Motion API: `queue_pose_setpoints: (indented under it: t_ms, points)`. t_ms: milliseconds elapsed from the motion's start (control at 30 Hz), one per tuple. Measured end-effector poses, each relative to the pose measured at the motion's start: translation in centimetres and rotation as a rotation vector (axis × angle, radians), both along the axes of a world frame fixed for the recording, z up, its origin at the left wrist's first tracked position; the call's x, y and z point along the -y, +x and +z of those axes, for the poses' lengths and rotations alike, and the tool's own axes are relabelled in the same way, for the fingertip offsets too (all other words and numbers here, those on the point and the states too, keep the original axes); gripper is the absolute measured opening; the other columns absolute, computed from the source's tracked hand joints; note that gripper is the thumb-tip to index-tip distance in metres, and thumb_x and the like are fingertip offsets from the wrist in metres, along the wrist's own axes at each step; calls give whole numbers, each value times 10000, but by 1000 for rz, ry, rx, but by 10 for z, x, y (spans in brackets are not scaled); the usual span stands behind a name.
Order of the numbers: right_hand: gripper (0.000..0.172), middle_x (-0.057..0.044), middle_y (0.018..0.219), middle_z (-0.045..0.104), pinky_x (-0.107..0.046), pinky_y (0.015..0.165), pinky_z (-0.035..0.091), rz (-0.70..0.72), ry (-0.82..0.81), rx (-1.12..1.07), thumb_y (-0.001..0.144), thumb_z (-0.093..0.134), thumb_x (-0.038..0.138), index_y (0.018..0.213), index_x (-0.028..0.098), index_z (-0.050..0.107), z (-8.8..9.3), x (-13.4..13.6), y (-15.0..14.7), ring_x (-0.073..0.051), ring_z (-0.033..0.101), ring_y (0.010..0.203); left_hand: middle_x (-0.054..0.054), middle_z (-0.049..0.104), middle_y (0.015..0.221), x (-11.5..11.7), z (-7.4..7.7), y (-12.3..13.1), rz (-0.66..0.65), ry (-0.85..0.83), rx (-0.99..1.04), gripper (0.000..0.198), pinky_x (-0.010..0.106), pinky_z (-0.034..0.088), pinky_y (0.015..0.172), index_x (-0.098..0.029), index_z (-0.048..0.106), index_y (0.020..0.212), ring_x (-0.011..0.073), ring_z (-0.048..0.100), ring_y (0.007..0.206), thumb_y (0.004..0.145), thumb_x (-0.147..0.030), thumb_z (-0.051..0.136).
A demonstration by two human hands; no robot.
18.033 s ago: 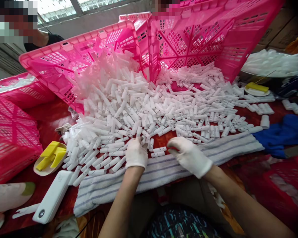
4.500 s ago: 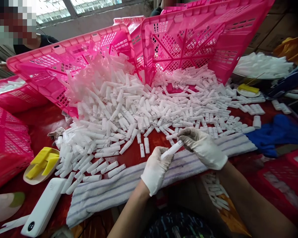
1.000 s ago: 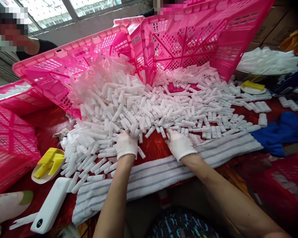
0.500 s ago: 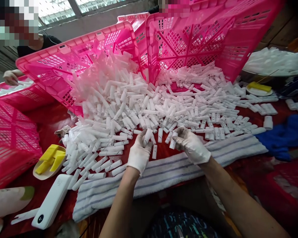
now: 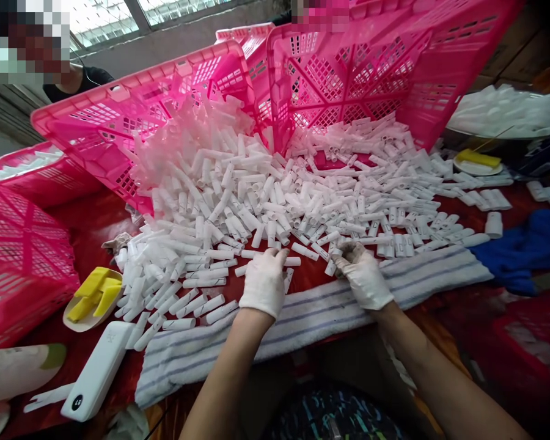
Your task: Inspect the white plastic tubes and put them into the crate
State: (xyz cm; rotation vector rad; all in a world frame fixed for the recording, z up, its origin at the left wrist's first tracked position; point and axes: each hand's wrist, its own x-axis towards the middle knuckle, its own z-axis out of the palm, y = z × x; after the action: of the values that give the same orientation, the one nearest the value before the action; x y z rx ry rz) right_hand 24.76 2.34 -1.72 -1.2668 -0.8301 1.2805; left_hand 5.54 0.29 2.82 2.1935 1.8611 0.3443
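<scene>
My left hand, in a white glove, is turned back-up over the near edge of a heap of short white plastic tubes. Its fingers are bent in and mostly hidden, so what they hold, if anything, does not show. Loose tubes lie on both sides of it, one by its thumb. My right hand, gloved with greyish, dirty fingertips, pinches a short white tube just above the red tabletop. Many tubes bear a thin dark mark.
Two large pink baskets lean behind the heap. A striped towel runs along the front edge. At left are a dish of yellow sponge pieces and a white power bank; at right, a blue cloth. Another person sits behind.
My left hand has rolled over, back upward; the tube it held no longer shows. My right hand has shifted slightly right with its tube. The other person's hand has left view.
</scene>
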Motion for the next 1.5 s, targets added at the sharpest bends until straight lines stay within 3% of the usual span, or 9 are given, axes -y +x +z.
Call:
queue_pose_setpoints:
  t_ms: [167, 267, 467, 633, 833, 967, 1200, 1367, 1500]
  points:
    - [522, 82, 561, 552, -218, 423, 401, 16, 36, -20, 525, 847, 476, 782, 212, 477, -1, 0, -1, -88, 519, 424, 123, 633, 914, -23, -8, 23, 21, -121, 201, 272, 423, 436, 908, -191, 665, 960, 275, 587, 974, 833, -61, 463]
    - [492, 75, 583, 561, -218, 432, 416, 2, 47, -36, 543, 857, 432, 783, 212, 488, 2, 1, 0, -98, 548, 455, 116, 629, 967, -24, -10, 24, 101, -76, 310, 290, 394, 449, 896, -182, 588, 1103, 246, 599, 959, 844, -94, 492]
    - [417, 56, 675, 600, -251, 464, 486, 5, 41, -277, 588, 839, 384, 773, 223, 501, 31, 7, -4, -108, 561, 497, 0, 578, 842, 12, 2, 29, 395, -398, 1562, 325, 249, 477, 621, -199, 440, 905, 100, 581, 606, 745, -285, 709]
    - [313, 54, 697, 597, -242, 467, 477, -49, 137, -211, 672, 787, 353, 767, 224, 517, 46, 11, -15, -95, 541, 493, -50, 488, 727, 36, 11, 45, 477, -463, 1950, 472, 184, 430, 606, -178, 434, 875, 57, 552, 609, 634, -290, 824]
    - [299, 30, 700, 602, -250, 495, 478, 26, 159, -54, 664, 800, 394, 754, 223, 572, 44, 14, -16, -109, 540, 536, -50, 500, 691, 52, 2, 54, 350, -438, 1653, 434, 182, 328, 440, -185, 478, 1050, 44, 438, 462, 793, -482, 663]
    - [365, 1, 735, 623, -289, 625, 510, 239, 127, 17, 651, 779, 512, 803, 210, 642, 45, 16, -14, -145, 565, 650, -100, 339, 561, 55, -5, 51, 295, -527, 1599, 412, 164, 200, 368, -188, 466, 889, 24, 255, 389, 813, -573, 589]
    - [307, -10, 778, 608, -292, 723, 489, 334, 190, 66, 673, 782, 460, 776, 201, 652, 50, 15, -2, -163, 562, 764, -102, 242, 553, 56, -4, 44, 216, -812, 1568, 485, 189, 175, 376, -191, 447, 785, 35, 153, 402, 804, -672, 499]
    - [344, 9, 687, 569, -264, 616, 454, 299, 62, 17, 655, 783, 500, 748, 194, 655, 52, 19, 5, -128, 501, 642, -13, 481, 651, 58, -11, 53, 281, -41, 807, 262, 240, 349, 557, -200, 557, 848, 114, 434, 564, 868, -461, 529]
    - [320, 9, 734, 582, -261, 656, 457, 267, 83, 93, 735, 723, 505, 815, 202, 658, 57, 28, 3, -133, 522, 682, -1, 538, 689, 57, -15, 56, 222, 40, 651, 238, 249, 379, 605, -202, 578, 903, 130, 486, 605, 911, -416, 477]
